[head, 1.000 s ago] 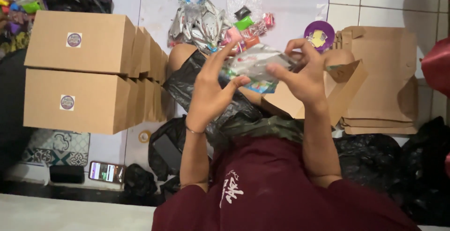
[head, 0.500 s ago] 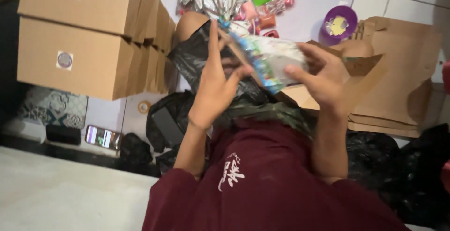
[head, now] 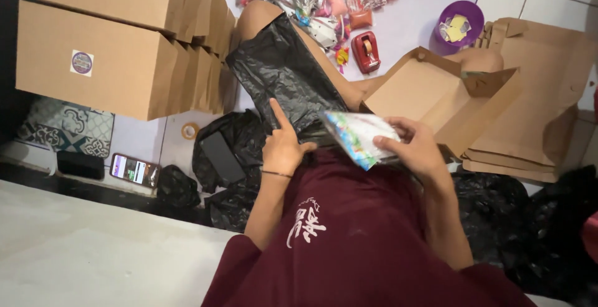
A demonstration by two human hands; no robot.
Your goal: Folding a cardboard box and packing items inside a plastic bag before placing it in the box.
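1. A colourful printed packet [head: 356, 137] sits above the person's lap, just right of the scene's middle, its long axis running from near-right up to far-left.
2. The right hand [head: 416, 148] holds it from the right end, fingers [head: 398, 134] clamped over its top edge and thumb beneath.
3. The left hand [head: 281, 148] lies to the left of the packet, close but apart from it; its fingers rest on a black plastic bag [head: 286, 79], the index stretched out along the bag and the others curled in, gripping nothing.
4. The bag drapes over the left knee, its mouth toward the packet, so the packet's left tip points at it; the left hand is the nearer to the bag.
5. An open cardboard box [head: 430, 98] lies just right and farther off.
6. Stacked closed boxes [head: 118, 39] stand far left; a red tape dispenser [head: 365, 51] and purple bowl [head: 472, 15] lie on the floor beyond.
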